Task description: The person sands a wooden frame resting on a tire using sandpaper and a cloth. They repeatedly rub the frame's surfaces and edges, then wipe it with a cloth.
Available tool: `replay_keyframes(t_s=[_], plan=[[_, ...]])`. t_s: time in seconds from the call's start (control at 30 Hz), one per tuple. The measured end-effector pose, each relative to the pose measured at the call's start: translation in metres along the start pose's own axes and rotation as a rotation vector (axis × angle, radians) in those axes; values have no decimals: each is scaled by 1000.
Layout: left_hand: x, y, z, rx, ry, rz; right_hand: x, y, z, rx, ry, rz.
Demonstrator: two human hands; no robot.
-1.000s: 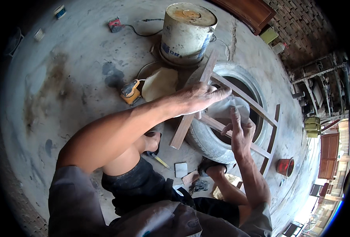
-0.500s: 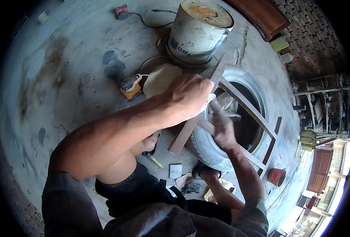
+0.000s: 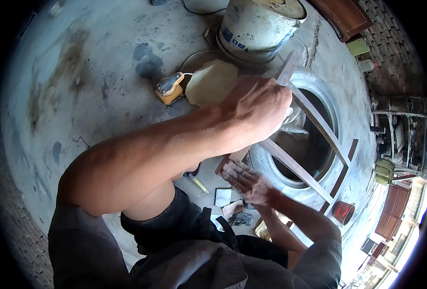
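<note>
A wooden frame point(image 3: 323, 123) of narrow brown bars leans across a grey tyre point(image 3: 266, 169) lying on the floor. My left hand point(image 3: 259, 106) is closed around the frame's nearest bar, toward its far end, and hides the bar's middle. A bit of something white shows at its fingers. At the near end of the same bar, my right hand point(image 3: 246, 182) lies with fingers stretched out against the wood. Its fingers are slightly blurred, and I see nothing held in them. Inside the tyre is some crumpled clear plastic point(image 3: 295, 125).
A large stained white drum point(image 3: 257, 33) stands beyond the tyre. Left of it are a yellow sander point(image 3: 169, 89) and a pale rounded sheet point(image 3: 211, 83). Sanding pads point(image 3: 223, 197) lie near my feet. A red bucket point(image 3: 342, 213) stands right of the frame.
My right hand has slid from the frame's middle to the near end of the bar. My left hand keeps its grip. The whole view has shifted, so floor things appear further right.
</note>
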State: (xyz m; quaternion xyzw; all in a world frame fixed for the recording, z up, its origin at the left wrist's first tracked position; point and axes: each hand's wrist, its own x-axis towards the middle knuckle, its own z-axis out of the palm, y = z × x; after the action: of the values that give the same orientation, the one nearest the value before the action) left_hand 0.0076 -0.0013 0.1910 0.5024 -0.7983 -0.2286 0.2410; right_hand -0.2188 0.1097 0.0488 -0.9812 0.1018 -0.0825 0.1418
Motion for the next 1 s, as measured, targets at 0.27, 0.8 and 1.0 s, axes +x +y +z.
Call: replay_keyframes(t_s=[0.27,0.8,1.0], plan=[[5,9,8,3,21,-30,-4,-25,22,5,56,68],[-2,12,20,4,20,35,-12,29,22,-34,-23,307],[7,5,22,-39,-1,20,-20,2,24,308,25,293]])
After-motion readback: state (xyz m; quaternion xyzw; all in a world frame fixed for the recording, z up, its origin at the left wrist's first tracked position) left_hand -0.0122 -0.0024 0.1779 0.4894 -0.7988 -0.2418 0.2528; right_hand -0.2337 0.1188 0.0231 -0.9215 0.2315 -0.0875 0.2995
